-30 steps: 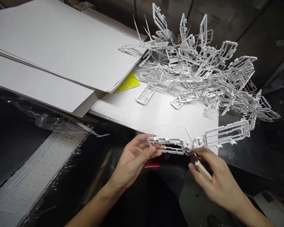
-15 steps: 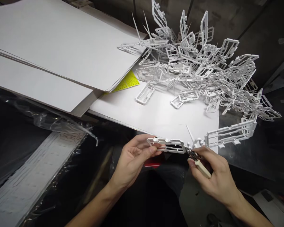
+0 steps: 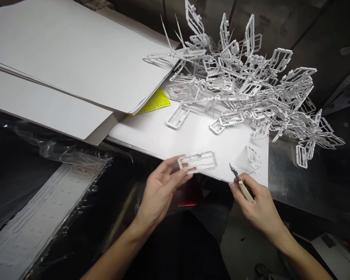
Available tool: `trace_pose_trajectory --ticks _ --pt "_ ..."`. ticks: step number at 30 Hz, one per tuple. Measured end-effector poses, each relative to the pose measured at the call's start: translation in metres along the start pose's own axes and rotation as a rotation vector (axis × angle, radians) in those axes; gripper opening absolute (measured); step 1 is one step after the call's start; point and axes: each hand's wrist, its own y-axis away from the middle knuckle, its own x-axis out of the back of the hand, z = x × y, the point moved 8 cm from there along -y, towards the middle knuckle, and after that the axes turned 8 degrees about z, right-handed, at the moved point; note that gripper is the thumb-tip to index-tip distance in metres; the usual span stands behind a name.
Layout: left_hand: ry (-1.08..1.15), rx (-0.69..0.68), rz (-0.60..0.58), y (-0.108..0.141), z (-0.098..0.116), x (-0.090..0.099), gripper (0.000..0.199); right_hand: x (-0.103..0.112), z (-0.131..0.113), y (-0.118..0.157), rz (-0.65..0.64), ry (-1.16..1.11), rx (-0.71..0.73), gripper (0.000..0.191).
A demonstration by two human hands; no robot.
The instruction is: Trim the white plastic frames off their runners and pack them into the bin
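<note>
Between its thumb and fingers, my left hand holds a white plastic frame by its left end, raised above the near edge of the white sheet. My right hand is wrapped around a pair of small side cutters with cream handles; their metal jaws point up and to the left, apart from the frame. A separate white plastic piece is just beyond the cutters, blurred. Two or more similar frames lie on the white sheet farther back.
A tangled heap of white moulded frames on sprues covers the back right. Large white boards lie stacked at the left, with a yellow printed sheet under their corner. A plastic-wrapped stack of white parts is at lower left.
The frame in my left hand has come off the sprue and moved up slightly. The remaining piece has dropped away beyond my right hand, which still grips the cutters.
</note>
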Motion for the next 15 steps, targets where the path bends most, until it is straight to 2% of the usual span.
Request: trace_pose_trajectory --ticks 2,5,9,11,13,15 --pt "-0.113 -0.174 0.119 -0.009 0.018 0.013 0.041 0.009 0.005 0.001 0.078 0.008 -0.036 0.027" --pt "-0.394 -0.371 0.247 -0.020 0.040 0.027 0.040 0.033 0.016 0.008 0.297 0.040 -0.085 0.032" --pt "-0.828 -0.637 0.351 -0.018 0.067 0.029 0.034 0.071 0.031 0.023 0.614 0.209 -0.126 0.045" --pt "-0.877 -0.713 0.380 -0.008 0.075 0.026 0.031 0.086 0.038 0.027 0.708 0.221 -0.155 0.047" --pt "-0.797 -0.693 0.346 0.003 0.072 0.021 0.025 0.093 0.047 0.026 0.714 -0.045 -0.190 0.042" --pt "-0.684 -0.569 0.191 0.013 0.055 0.007 0.017 0.084 0.049 0.019 0.611 -0.456 -0.197 0.038"
